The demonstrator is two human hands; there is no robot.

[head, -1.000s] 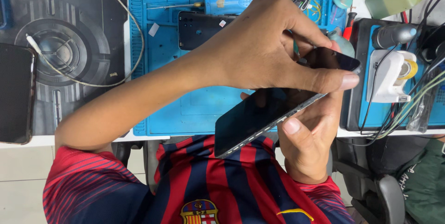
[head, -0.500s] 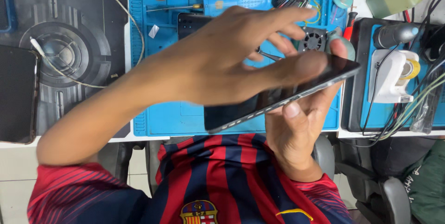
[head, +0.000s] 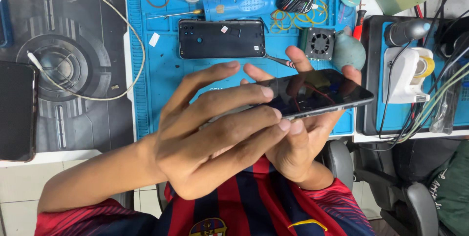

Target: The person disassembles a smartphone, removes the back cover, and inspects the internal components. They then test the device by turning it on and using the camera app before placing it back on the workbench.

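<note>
Since half a second ago, I am seeing the left hand (head: 215,133) sliding back off the glass, its fingers now spread and only the fingertips (head: 281,124) touching the near end of the black phone (head: 320,93). Beneath it, the right hand (head: 305,138) is cradling the phone, fingers curled up around the far edge, gripping it. The phone's long axis is running left to right, tilting slightly up toward the right hand's side. Beyond both hands, a second phone body (head: 221,39) is lying flat on the blue mat (head: 161,80) covering the crowded counter (head: 73,155).
</note>
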